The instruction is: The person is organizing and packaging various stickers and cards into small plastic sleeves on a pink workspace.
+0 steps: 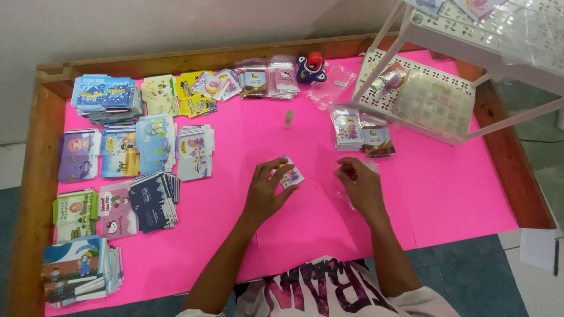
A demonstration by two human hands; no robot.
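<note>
Two bare hands work above the middle of a worktop point(458, 199) covered with bright pink paper and framed by a raised wooden rim. The left hand point(265, 189) pinches a small printed card point(290, 175), white with coloured artwork, between thumb and fingertips; the card is tilted and sits just above the pink surface, near the centre of the worktop. The right hand point(359, 183) is curled, its fingers closed on a thin clear plastic sleeve point(346, 196) that lies partly beneath the palm and touches the paper; the sleeve is faint and its outline is hard to trace. The two hands are near each other but apart.

To the left, many stacks of small printed cards point(126, 158) in blue, yellow, green, purple and pink lie in rows. Along the far edge rests a row of packed cards in clear sleeves point(267, 81), and just beside it a small blue and red toy figure point(311, 66). A small pale bottle point(289, 118) stands upright between that row and the hands. Two short piles of sleeved cards point(362, 132) lie beyond the right hand, just beside a white perforated plastic rack point(437, 88) whose slanted legs rise over the far right corner.
</note>
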